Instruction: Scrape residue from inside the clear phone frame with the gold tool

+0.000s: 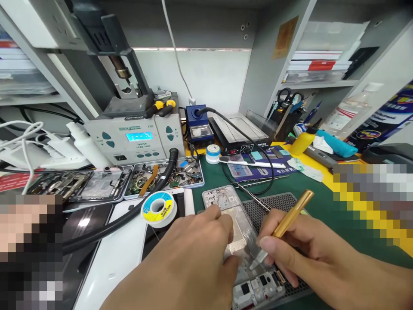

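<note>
Currently | right hand (pixel 300 245) grasps gold-handled knife (pixel 293 213), its tip over phone frame (pixel 222 196) | left hand (pixel 200 241) curled over frame, grip unclear | frame lies between hands | apparently scraping or prying; next move calls for steadiness

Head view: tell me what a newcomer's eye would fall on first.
The gold-handled blade in the right hand leads, angled down at the opened silver phone frame. Next comes the white spool with blue and yellow label, left of the left hand. At upper left glows the blue screen of the grey boxy station.
</note>
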Tool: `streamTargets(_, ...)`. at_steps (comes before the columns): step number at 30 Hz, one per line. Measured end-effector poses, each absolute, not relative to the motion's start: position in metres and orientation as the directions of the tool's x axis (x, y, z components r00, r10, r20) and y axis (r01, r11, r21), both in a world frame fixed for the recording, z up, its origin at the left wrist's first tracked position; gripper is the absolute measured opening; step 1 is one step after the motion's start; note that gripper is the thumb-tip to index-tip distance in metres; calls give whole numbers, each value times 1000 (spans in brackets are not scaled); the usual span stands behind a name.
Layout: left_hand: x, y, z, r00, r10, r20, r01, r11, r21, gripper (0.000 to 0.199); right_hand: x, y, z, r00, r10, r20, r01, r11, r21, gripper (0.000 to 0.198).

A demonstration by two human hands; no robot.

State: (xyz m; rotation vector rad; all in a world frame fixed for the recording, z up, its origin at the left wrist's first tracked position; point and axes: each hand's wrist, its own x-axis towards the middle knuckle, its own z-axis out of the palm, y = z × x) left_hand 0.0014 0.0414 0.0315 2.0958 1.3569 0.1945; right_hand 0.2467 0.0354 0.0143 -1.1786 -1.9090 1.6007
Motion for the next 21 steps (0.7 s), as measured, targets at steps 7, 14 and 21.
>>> streamTargets(7,7,45,34,462,860,-218,794,-291,534,7,247,34,10,-569,788,-236,365,-15,-931,31)
streamTargets(14,9,45,34,440,873,-211,805,-279,523,5,246,35,12,-557,791,-252,386,-22,-922,30)
streamTargets(21,8,45,34,424,886,-188,797,-266,542,8,243,35,14,-560,812,-162,346,51,-937,29)
